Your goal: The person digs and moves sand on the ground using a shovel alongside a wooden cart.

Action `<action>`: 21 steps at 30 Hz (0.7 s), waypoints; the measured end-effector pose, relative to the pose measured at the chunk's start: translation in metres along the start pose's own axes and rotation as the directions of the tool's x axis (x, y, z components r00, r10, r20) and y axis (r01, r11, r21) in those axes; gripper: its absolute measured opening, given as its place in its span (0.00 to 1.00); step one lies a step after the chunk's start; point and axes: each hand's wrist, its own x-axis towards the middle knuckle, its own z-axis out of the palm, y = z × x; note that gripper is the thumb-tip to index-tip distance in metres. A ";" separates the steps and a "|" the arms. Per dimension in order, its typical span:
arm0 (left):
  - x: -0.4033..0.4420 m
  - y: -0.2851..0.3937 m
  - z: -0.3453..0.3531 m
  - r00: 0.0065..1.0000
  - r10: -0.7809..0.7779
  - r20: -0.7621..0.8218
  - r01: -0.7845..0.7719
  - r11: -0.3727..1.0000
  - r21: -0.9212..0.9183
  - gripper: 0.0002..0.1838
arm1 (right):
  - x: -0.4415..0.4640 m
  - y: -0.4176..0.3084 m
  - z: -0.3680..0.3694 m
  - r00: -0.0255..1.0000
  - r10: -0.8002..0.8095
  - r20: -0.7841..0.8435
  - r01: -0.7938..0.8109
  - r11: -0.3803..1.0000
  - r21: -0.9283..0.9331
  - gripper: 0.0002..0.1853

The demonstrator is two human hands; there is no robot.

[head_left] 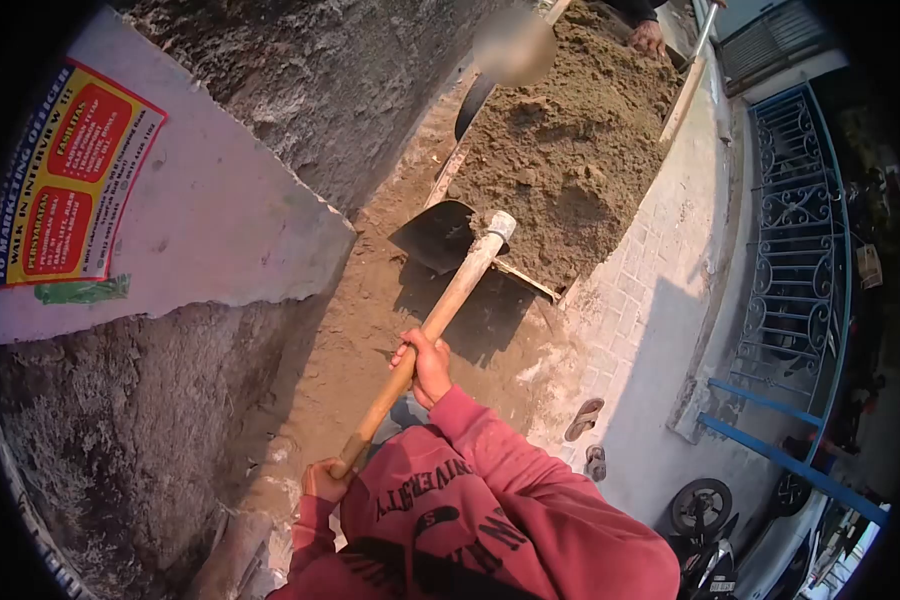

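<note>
From here I'm seeing the right hand (430,366) grasping a wooden-handled hoe (452,302) around mid-shaft, while the left hand (323,483) is clenching the handle's near end. The hoe is slanting from near left to far right, its blade (428,238) hanging by the near left corner of a cart (684,98); whether it is touching the heaped sand (570,150), I'm not able to tell. The hoe is looking stiff and head-heavy, its smooth shaft probably needing a firm, wide-spaced hold; the sand is seeming crumbly, heavy in bulk. I'm counting one hoe, one cart, one heap, two sandals (584,420) lying right, and one co-worker's hand (648,39) resting far off.
</note>
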 end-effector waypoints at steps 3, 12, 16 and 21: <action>-0.038 -0.028 0.025 0.970 -0.242 -0.003 0.242 0.968 0.064 0.17 | 0.021 0.070 -0.028 0.981 0.186 -0.050 -0.184 0.982 0.038 0.11; 0.012 -0.143 0.141 0.932 -0.344 0.118 0.352 0.935 -0.052 0.25 | 0.153 0.233 -0.098 0.900 0.311 -0.304 -0.368 0.918 -0.150 0.10; 0.130 -0.212 0.198 0.965 -0.200 0.172 0.235 0.947 -0.219 0.27 | 0.263 0.280 -0.093 0.956 0.059 -0.289 -0.163 0.922 -0.350 0.10; 0.272 -0.273 0.244 0.912 -0.241 0.333 0.365 0.848 -0.384 0.27 | 0.429 0.366 -0.129 0.809 -0.580 -0.092 0.162 0.371 -0.914 0.18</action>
